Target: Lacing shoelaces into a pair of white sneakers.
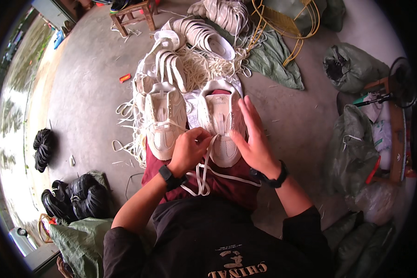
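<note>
Two beige sneakers lie side by side on my lap, toes toward me: the left sneaker (pixel 164 104) and the right sneaker (pixel 214 111). A pale shoelace (pixel 202 178) crosses the right sneaker's lower eyelets and trails in loops onto my dark red trousers. My left hand (pixel 190 147) is closed in a pinch on this lace, between the two shoes. Along the outer side of the right sneaker lies my right hand (pixel 255 141), fingers stretched out and thumb touching the shoe near the lace. Another lace spans the left sneaker's throat.
Beyond the shoes spreads a heap of loose pale laces (pixel 204 65), with stacked shoe uppers (pixel 201 37) behind. Black bundles (pixel 88 194) sit on the floor at left. Green sacks (pixel 352 148) and a wooden frame (pixel 396 134) stand right. A wooden stool (pixel 133 16) is far left.
</note>
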`<control>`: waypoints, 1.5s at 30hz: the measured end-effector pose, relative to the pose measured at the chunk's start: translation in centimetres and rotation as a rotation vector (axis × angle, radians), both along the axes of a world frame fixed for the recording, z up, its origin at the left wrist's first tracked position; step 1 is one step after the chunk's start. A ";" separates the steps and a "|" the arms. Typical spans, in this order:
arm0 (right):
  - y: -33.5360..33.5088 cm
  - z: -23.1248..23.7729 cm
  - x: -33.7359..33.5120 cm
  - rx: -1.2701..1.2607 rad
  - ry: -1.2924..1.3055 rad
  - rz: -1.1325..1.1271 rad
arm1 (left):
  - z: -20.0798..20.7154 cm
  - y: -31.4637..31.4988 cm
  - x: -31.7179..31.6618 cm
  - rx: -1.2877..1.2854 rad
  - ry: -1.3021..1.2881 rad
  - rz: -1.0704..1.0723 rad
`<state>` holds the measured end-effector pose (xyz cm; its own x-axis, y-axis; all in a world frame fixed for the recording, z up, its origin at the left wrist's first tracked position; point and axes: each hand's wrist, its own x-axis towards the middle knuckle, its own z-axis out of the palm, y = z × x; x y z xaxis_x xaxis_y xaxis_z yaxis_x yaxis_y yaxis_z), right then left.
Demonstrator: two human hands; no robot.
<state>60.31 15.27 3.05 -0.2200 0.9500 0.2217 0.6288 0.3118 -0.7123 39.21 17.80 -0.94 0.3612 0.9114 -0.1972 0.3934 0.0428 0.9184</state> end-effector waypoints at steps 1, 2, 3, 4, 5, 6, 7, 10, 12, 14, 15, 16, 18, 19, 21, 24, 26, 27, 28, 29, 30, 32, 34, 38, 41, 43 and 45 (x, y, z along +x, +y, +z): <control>0.4 -1.1 0.3 -0.026 0.030 -0.059 | 0.2 0.2 0.2 0.001 -0.004 -0.002; 0.7 -2.3 0.3 -0.055 0.064 -0.116 | 0.3 0.3 0.3 0.000 0.013 -0.004; 0.9 -3.1 0.3 -0.055 0.061 -0.120 | 0.4 0.4 0.5 0.000 0.028 -0.010; 1.0 -3.8 0.2 -0.074 0.059 -0.136 | 0.8 0.6 0.6 -0.001 0.025 -0.013; 1.2 -4.6 0.1 -0.093 0.060 -0.149 | 1.1 0.7 0.7 -0.026 0.024 -0.017; 1.3 -5.5 -0.1 -0.094 0.060 -0.150 | 1.3 0.9 0.8 -0.050 0.022 -0.020; 1.4 -6.4 -0.3 -0.112 0.148 -0.155 | 1.2 1.0 0.7 -0.050 0.022 -0.023; 1.7 -7.6 -0.6 -0.120 0.247 -0.157 | 0.5 1.4 0.0 -0.014 -0.028 -0.079; 1.8 -7.8 -0.6 -0.111 0.260 -0.153 | -0.1 1.4 -0.3 0.105 -0.084 -0.066; 1.8 -7.7 -0.5 -0.089 0.232 -0.140 | -0.2 1.5 -0.5 0.131 -0.055 -0.087; 1.8 -7.7 -0.4 -0.087 0.231 -0.142 | 0.0 1.6 -0.4 0.158 -0.025 -0.108; 1.8 -7.7 -0.3 -0.080 0.214 -0.139 | 0.2 1.7 -0.4 0.161 -0.026 -0.110; 1.8 -7.7 -0.1 -0.072 0.197 -0.139 | 1.4 1.8 -0.4 0.254 0.143 -0.186; 1.7 -7.7 -0.1 -0.071 0.186 -0.131 | 1.9 1.7 -0.2 0.256 0.143 -0.188; 1.5 -7.5 -0.1 -0.068 0.175 -0.122 | 2.6 1.5 0.3 0.593 0.217 -0.123; 1.2 -7.3 0.1 -0.075 0.096 -0.098 | 3.2 2.3 0.1 0.748 0.343 -0.314; 1.1 -7.6 0.3 -0.032 0.108 -0.089 | 3.8 2.8 0.2 0.853 0.451 -0.454; 1.0 -7.7 0.4 -0.030 0.108 -0.092 | 4.2 3.0 0.3 0.855 0.450 -0.456; 1.0 -7.7 0.4 -0.011 0.104 -0.101 | 4.6 3.2 0.4 0.873 0.486 -0.507; 0.9 -7.8 0.5 0.008 0.100 -0.109 | 5.0 3.5 0.4 0.891 0.524 -0.556; 1.0 -7.8 0.6 0.009 0.101 -0.110 | 5.2 3.9 0.5 0.945 0.507 -0.583; 0.9 -7.9 0.7 0.024 0.099 -0.101 | 5.1 4.6 0.9 0.957 0.485 -0.639; 0.8 -7.9 1.0 0.039 0.100 -0.102 | 5.3 4.8 1.4 0.957 0.469 -0.713; 0.4 -7.3 1.4 0.021 0.092 -0.094 | 4.5 4.9 2.1 0.954 0.504 -0.755; 0.0 -7.3 2.1 0.018 0.075 -0.107 | 5.3 4.5 3.1 0.943 0.499 -0.785; -0.1 -7.1 2.4 0.013 0.095 -0.112 | 5.9 4.5 3.8 0.827 0.555 -0.877; -0.3 -6.7 2.6 0.006 0.116 -0.115 | 6.1 4.2 4.1 0.828 0.546 -0.869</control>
<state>62.91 15.01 -3.66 -0.0828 0.9661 0.2447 0.5744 0.2469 -0.7804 43.28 22.03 5.14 0.9387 0.3447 -0.0028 0.3330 -0.9047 0.2660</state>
